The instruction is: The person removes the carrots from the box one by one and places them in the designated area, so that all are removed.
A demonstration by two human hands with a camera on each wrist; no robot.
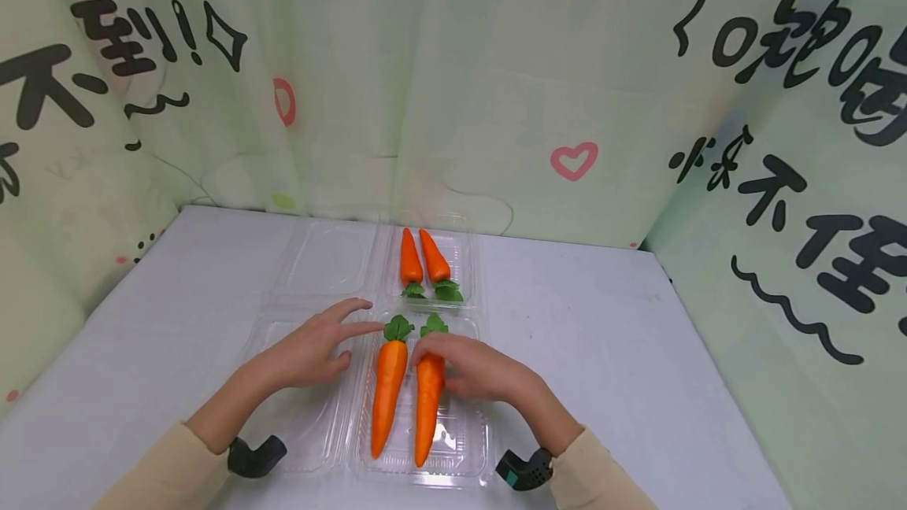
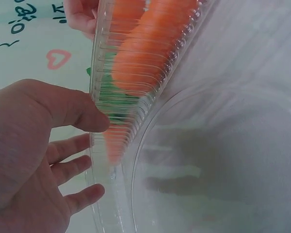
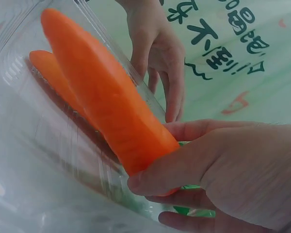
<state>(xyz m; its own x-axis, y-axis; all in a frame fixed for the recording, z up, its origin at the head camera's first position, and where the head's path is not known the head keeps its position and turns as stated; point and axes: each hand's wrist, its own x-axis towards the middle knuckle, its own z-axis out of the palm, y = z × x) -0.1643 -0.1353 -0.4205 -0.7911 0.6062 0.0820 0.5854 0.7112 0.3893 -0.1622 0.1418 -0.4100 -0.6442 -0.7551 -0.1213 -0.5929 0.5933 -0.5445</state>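
In the head view, my right hand point(image 1: 475, 368) grips an orange carrot point(image 1: 428, 415) with green leaves near its top end, thumb and fingers around it in the right wrist view. This carrot is over the near clear plastic container point(image 1: 484, 447). Beside it a second carrot point(image 1: 388, 392) lies in the same container, its leaves pointing away from me. My left hand point(image 1: 312, 349) is spread over the container's left side, a fingertip at or close to the second carrot's leaves. The left wrist view shows the thumb by the container's wall point(image 2: 136, 121), holding nothing.
Behind the near container stands another clear container point(image 1: 466, 258) with two carrots point(image 1: 410, 262), leaves towards me. Both have clear lids folded open to the left, the far lid point(image 1: 326, 258) and the near lid point(image 1: 305, 431). A printed curtain point(image 1: 482, 101) borders the white table point(image 1: 588, 321).
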